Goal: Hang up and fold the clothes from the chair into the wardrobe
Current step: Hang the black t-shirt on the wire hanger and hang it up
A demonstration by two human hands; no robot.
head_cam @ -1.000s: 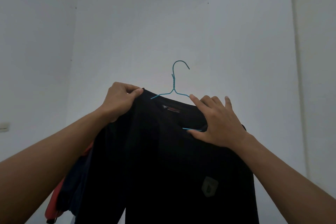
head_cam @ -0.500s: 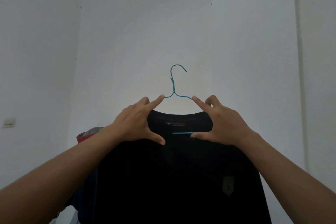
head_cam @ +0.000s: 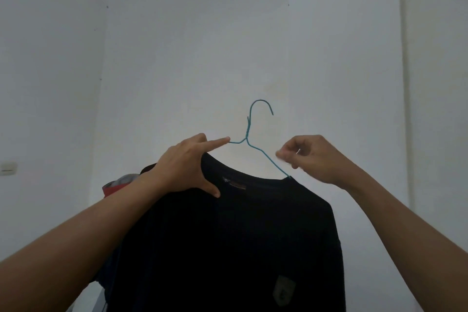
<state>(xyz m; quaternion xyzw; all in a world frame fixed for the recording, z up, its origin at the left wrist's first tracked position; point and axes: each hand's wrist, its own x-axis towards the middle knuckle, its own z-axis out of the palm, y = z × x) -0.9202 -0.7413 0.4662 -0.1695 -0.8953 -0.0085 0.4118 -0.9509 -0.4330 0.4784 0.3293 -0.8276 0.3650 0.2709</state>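
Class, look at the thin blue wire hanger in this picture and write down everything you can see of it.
The thin blue wire hanger is a slim, coated wire with a twisted neck and an open hook on top, held upright before a white wall. Its arms run down into the collar of a black T-shirt draped on it. The left hand grips the left shoulder, forefinger along the wire; the right hand is curled beside the right arm, contact unclear.

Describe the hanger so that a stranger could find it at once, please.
Start from the black shirt held up before the white wall. Between the two raised hands, a thin wire hanger rises from its neckline. It is the only turquoise thing, with its hook curling right.
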